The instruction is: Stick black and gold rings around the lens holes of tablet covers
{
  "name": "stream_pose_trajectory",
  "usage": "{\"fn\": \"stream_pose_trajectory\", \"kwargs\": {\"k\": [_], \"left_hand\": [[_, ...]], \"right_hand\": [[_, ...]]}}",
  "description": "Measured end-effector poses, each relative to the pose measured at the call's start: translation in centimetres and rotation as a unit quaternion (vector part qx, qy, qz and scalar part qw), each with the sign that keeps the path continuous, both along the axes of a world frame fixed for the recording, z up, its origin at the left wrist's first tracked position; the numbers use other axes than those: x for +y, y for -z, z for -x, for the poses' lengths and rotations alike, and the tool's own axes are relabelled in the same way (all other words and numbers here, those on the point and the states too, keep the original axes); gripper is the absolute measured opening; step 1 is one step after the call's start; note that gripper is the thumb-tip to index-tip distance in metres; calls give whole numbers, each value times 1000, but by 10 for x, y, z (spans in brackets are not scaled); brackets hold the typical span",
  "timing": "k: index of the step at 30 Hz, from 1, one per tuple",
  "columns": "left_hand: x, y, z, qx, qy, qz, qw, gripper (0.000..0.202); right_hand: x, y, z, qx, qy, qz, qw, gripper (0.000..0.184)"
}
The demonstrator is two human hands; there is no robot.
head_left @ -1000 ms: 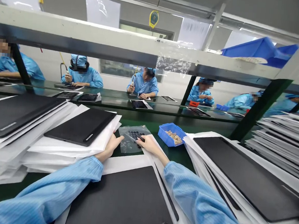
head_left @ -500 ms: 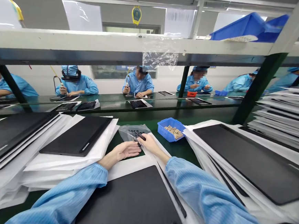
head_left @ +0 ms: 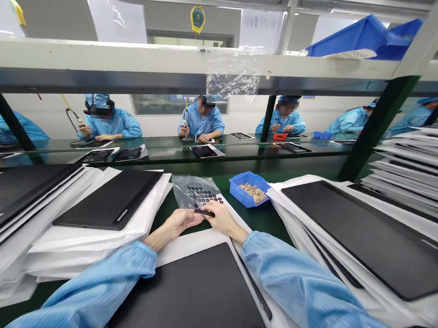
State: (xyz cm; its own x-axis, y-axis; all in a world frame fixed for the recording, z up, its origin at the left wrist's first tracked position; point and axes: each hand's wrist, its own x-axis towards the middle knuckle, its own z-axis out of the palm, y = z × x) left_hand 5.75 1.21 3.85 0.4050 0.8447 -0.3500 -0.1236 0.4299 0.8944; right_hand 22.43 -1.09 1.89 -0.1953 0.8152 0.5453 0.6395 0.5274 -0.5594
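**Nothing clearly legible**
A small pale word on the black tablet (head_left: 123, 217) and the hanging sheet (head_left: 261, 31) are too blurred to read.

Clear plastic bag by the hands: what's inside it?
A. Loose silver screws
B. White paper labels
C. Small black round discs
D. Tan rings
C: rows of small black round discs show through the clear plastic bag, just beyond the right hand, which pinches a slim black piece.
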Motion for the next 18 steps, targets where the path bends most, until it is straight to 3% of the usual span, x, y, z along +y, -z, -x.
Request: {"fn": "stream_pose_trajectory", "kwargs": {"k": [18], "left_hand": [[0, 3, 1, 0, 1, -29, 1000, 27]], "right_hand": [[4, -5, 6, -33, 30, 69, 997, 24]]}}
